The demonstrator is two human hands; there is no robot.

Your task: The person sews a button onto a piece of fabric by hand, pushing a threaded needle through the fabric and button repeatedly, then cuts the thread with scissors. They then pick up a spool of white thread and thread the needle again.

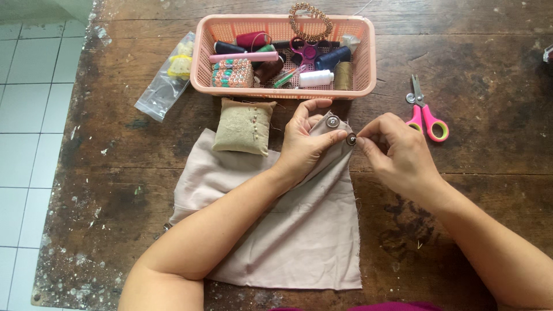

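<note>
Two bare hands are working at the top edge of a beige cloth [299, 230] that is lying spread on a worn wooden bench [489, 190]. The left hand [305, 141] is gripping a bunched corner of the cloth, its fingers closed around the fold with the thumb pressing toward a dark button [351, 139]. The right hand [397, 150] is pinching at that same button, thumb and forefinger closed tight on it or on something too fine to make out. A second, paler button [332, 121] is sitting on the cloth just above, beside the left knuckles. A tan pincushion [243, 126] is resting on the cloth's upper left corner. Behind it, a pink plastic basket [368, 63] is holding thread spools and small purple scissors. Pink-handled scissors [425, 112] are lying on the bench to the right, well apart from the cloth, and a clear plastic bag [164, 86] is lying left of the basket.
</note>
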